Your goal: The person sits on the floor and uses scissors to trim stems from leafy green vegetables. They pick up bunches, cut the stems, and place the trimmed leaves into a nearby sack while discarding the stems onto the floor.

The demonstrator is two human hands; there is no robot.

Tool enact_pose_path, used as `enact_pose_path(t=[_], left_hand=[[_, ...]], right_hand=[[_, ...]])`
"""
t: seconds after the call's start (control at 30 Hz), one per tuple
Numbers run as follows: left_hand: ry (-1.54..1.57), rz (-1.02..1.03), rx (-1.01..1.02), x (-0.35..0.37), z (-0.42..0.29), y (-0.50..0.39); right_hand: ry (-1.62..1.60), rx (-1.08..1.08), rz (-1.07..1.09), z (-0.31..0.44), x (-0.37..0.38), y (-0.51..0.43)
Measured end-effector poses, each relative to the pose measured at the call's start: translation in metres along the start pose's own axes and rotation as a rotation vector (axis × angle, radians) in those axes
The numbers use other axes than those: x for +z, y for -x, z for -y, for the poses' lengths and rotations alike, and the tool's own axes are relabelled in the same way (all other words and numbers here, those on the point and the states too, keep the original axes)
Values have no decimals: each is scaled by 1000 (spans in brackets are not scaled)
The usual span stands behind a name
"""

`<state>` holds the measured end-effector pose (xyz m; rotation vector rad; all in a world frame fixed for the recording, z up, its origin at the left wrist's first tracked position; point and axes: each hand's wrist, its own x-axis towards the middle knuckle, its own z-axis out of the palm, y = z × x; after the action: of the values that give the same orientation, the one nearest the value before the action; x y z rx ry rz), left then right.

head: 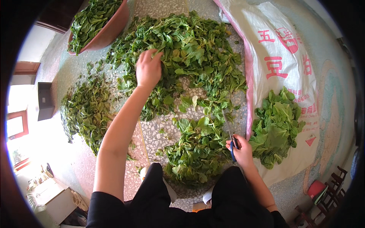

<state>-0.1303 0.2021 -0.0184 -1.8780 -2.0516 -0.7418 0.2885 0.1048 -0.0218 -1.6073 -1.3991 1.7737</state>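
Note:
My left hand reaches into a large heap of leafy greens spread on the terrazzo floor. Its fingertips are among the leaves, and whether they grip any cannot be told. In my right hand is a pair of scissors with dark blue handles, the blades pointing away from me. Close to the blade tips lie some loose leaves. A smaller pile of greens sits between my feet, just left of the scissors.
At the far left, a reddish plastic basin is heaped with greens. Another leaf pile lies on the left. On the right, a white woven sack with red print lies flat under a bunch of greens. Bare terrazzo shows before my knees.

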Motion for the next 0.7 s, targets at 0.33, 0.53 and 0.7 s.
enact_pose_path(t=[0.33,0.53,0.7], left_hand=[[-235,746,-378,63,-74,-74],[125,354,-319,63,-52,-60],[433,15,-337,13,-46,-30]], right_hand=[[-81,-36,64,3,11,4],[20,-14,-14,-8,1,14],[-169,-67,38,-13,2,10]])
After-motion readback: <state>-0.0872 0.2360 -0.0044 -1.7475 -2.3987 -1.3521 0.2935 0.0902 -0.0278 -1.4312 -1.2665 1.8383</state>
